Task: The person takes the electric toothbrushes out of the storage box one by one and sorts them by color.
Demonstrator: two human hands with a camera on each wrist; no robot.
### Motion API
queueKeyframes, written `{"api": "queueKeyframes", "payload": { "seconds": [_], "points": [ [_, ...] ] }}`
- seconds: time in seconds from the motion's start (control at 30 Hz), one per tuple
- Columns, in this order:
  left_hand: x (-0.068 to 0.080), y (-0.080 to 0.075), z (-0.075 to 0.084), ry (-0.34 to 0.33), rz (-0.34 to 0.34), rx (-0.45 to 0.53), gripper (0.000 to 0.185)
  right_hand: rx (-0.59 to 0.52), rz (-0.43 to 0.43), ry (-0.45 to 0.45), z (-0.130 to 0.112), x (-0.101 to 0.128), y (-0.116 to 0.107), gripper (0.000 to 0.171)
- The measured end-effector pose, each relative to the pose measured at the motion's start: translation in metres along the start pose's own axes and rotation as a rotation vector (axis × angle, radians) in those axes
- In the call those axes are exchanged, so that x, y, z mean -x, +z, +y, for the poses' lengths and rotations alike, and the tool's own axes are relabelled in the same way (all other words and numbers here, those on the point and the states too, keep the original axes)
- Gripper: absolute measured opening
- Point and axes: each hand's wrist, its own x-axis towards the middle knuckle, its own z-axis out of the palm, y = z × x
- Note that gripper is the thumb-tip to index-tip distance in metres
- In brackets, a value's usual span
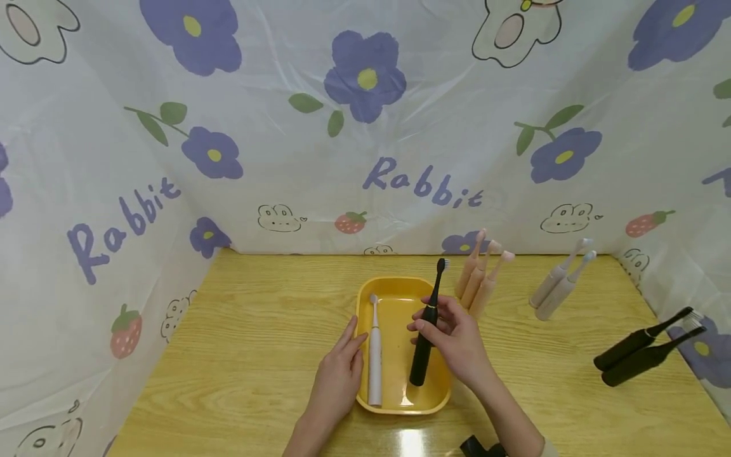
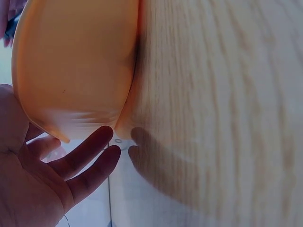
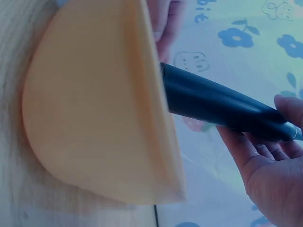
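Note:
A yellow tray (image 1: 400,411) sits on the wooden table. Inside it along the left side lies a white electric toothbrush (image 1: 374,368). Over the tray's right half, my right hand (image 1: 457,336) pinches a black electric toothbrush (image 1: 422,355) between thumb and fingers, its brush head pointing away. In the right wrist view the black handle (image 3: 213,99) shows partly above the rim. My left hand (image 1: 337,377) rests at the tray's left rim, and the left wrist view has its fingers (image 2: 90,165) fairly straight beside the tray wall (image 2: 75,61).
Several pink toothbrushes (image 1: 478,279) stand behind the tray's right side. Two pale grey toothbrushes (image 1: 556,295) are farther right. Two black toothbrushes (image 1: 639,358) are near the right edge. A black object (image 1: 476,447) is partly visible at the bottom. Patterned cloth (image 1: 308,158) borders the table.

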Motion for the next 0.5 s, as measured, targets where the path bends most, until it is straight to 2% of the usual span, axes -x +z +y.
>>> {"api": "queueKeyframes", "payload": {
  "seconds": [0.17,0.3,0.5],
  "points": [
    [0.0,0.001,0.0,-0.006,-0.005,0.009,0.029,0.004,0.056,-0.119,-0.008,0.013,-0.015,0.036],
    [0.002,0.003,0.0,0.012,0.014,-0.004,0.029,-0.008,0.141,-0.205,-0.012,0.03,-0.033,0.035],
    [0.005,0.002,0.002,-0.01,0.004,-0.036,0.028,-0.004,0.319,-0.246,-0.018,0.053,-0.062,0.036]
  ]
}}
